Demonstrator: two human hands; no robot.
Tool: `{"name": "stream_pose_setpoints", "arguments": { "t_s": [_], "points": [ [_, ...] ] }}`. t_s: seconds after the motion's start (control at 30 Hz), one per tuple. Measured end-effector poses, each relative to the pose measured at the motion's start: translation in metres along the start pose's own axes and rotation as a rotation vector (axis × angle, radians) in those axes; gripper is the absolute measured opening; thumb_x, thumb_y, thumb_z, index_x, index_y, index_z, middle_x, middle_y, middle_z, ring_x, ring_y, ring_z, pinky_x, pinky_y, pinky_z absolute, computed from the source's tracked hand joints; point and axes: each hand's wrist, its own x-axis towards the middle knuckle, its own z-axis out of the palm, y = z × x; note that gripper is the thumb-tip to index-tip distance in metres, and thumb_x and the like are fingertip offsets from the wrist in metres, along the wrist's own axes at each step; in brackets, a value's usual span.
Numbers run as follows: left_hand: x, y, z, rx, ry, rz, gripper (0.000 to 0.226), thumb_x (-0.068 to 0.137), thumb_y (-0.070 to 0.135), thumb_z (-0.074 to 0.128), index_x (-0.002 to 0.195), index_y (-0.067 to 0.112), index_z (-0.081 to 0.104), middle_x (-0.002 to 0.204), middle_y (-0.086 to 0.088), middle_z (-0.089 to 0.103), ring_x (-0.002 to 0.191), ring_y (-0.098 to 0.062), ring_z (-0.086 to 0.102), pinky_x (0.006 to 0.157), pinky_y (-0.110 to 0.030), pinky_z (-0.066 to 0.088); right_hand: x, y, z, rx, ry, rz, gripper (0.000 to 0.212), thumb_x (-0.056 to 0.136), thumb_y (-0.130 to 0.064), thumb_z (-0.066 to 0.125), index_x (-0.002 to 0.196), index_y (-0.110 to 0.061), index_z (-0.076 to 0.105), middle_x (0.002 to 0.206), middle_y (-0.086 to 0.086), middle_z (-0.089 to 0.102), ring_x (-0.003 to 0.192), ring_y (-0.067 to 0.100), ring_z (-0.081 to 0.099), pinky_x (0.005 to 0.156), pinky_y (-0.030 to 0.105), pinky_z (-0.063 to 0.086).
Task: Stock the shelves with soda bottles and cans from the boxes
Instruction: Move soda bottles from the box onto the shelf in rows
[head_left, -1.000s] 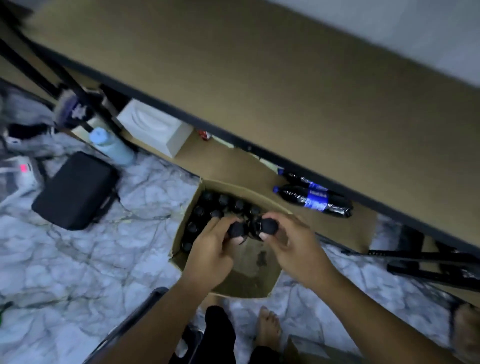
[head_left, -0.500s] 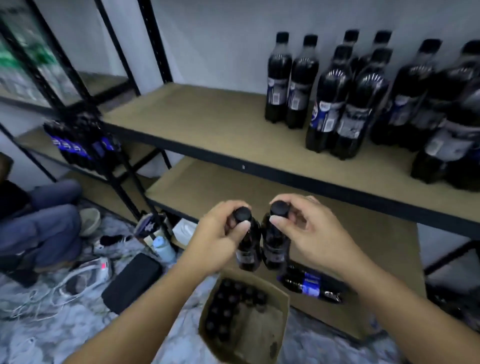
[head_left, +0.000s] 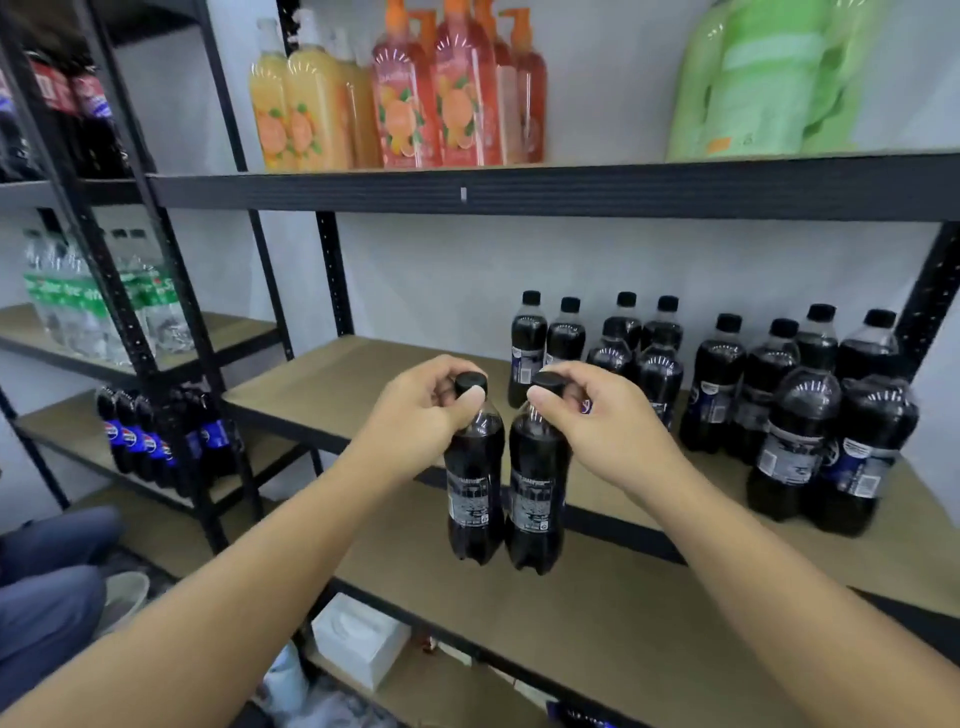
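Left hand (head_left: 421, 415) and right hand (head_left: 597, 423) each pinch a bottle (head_left: 475, 488) by its cap; advise lowering both upright, nine o'clock of stocked row (head_left: 727, 384).

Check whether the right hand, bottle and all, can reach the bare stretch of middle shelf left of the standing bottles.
Probably yes. The right hand holds its bottle just before that shelf; nothing stands between, and the shelf above sits well over the cap.

Shop stockroom, black metal shelving (head_left: 545, 189), rows of soda bottles (head_left: 769, 395), soap pump bottles (head_left: 415, 98), water bottles (head_left: 93, 306)
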Motion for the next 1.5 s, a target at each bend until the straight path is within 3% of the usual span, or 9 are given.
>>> {"name": "stream_pose_setpoints", "arguments": {
  "t_s": [0.2,0.43,0.7,0.87,1.03,1.1,1.27,1.37,1.5],
  "points": [
    [0.079,-0.027,-0.015,-0.095,-0.065,-0.034,0.009,0.096,0.021,0.069,0.102,0.025,0.073,0.068,0.009,0.045,0.061,-0.009,0.044,0.063,-0.027,0.036,0.06,0.006,0.021,-0.028,0.162,0.064,0.018,0.096,-0.043,0.067,0.103,-0.028,0.071,0.071,-0.005,0.049,0.062,0.002,0.046,0.066,0.019,0.041],
    [0.157,-0.059,-0.02,-0.098,-0.141,-0.057,0.005,0.099,0.02,0.066,0.101,0.022,0.07,0.054,0.019,0.049,0.055,-0.002,0.051,0.063,-0.02,0.04,0.122,0.021,0.065,-0.099,0.329,0.154,0.013,0.095,-0.039,0.069,0.094,-0.026,0.067,0.068,-0.008,0.049,0.063,0.008,0.048,0.065,0.026,0.041],
    [0.211,-0.108,-0.02,-0.168,-0.225,-0.045,0.007,0.098,0.023,0.067,0.101,0.024,0.073,0.058,0.022,0.056,0.068,-0.008,0.056,0.071,-0.025,0.042,0.159,0.044,0.1,-0.139,0.386,0.237,0.02,0.096,-0.042,0.067,0.112,-0.029,0.066,0.075,-0.005,0.053,0.068,0.008,0.05,0.067,0.022,0.042],
    [0.214,-0.132,-0.023,-0.129,-0.243,0.072,0.014,0.1,0.038,0.063,0.1,0.027,0.072,0.084,0.005,0.067,0.078,-0.012,0.064,0.079,-0.032,0.052,0.164,0.066,0.114,-0.151,0.289,0.242,0.037,0.099,-0.055,0.053,0.126,-0.031,0.064,0.121,-0.004,0.057,0.113,0.004,0.054,0.107,0.027,0.04],
    [0.187,-0.171,-0.016,-0.147,-0.36,-0.033,0.026,0.098,0.057,0.055,0.122,0.048,0.058,0.105,0.015,0.072,0.073,0.005,0.064,0.061,-0.013,0.046,0.138,0.082,0.135,-0.014,0.174,0.279,0.065,0.101,-0.061,0.044,0.159,-0.044,0.019,0.154,-0.029,0.03,0.142,-0.007,0.027,0.12,0.025,0.022],
    [0.178,-0.193,-0.009,-0.087,-0.392,-0.021,0.027,0.097,0.05,0.063,0.122,0.043,0.057,0.11,0.02,0.07,0.089,0.008,0.065,0.071,-0.007,0.045,0.124,0.098,0.142,-0.028,0.136,0.323,0.071,0.101,-0.058,0.046,0.16,-0.048,0.008,0.153,-0.03,0.031,0.142,-0.006,0.029,0.119,0.027,0.024],
    [0.162,-0.239,0.0,-0.036,-0.544,-0.04,0.041,0.088,0.035,0.078,0.121,0.048,0.057,0.118,0.029,0.067,0.111,0.011,0.059,0.095,-0.014,0.045,0.101,0.138,0.159,-0.072,0.122,0.395,0.063,0.101,-0.044,0.057,0.156,-0.049,0.025,0.144,-0.032,0.05,0.138,-0.006,0.042,0.121,0.038,0.034],
    [0.162,-0.256,0.003,0.005,-0.513,-0.049,0.041,0.079,0.046,0.076,0.116,0.047,0.061,0.117,0.015,0.067,0.1,0.006,0.06,0.092,-0.022,0.046,0.104,0.147,0.161,-0.077,0.115,0.386,0.063,0.099,-0.041,0.059,0.154,-0.049,0.029,0.143,-0.03,0.053,0.139,-0.003,0.044,0.12,0.041,0.035],
    [0.161,-0.262,0.007,-0.079,-0.451,-0.09,0.038,0.087,0.019,0.08,0.114,0.035,0.058,0.11,0.009,0.07,0.092,0.01,0.062,0.085,-0.019,0.046,0.109,0.149,0.162,-0.072,0.124,0.427,0.054,0.1,-0.041,0.06,0.15,-0.043,0.041,0.135,-0.029,0.06,0.129,-0.006,0.051,0.117,0.039,0.04]
  ]
}}
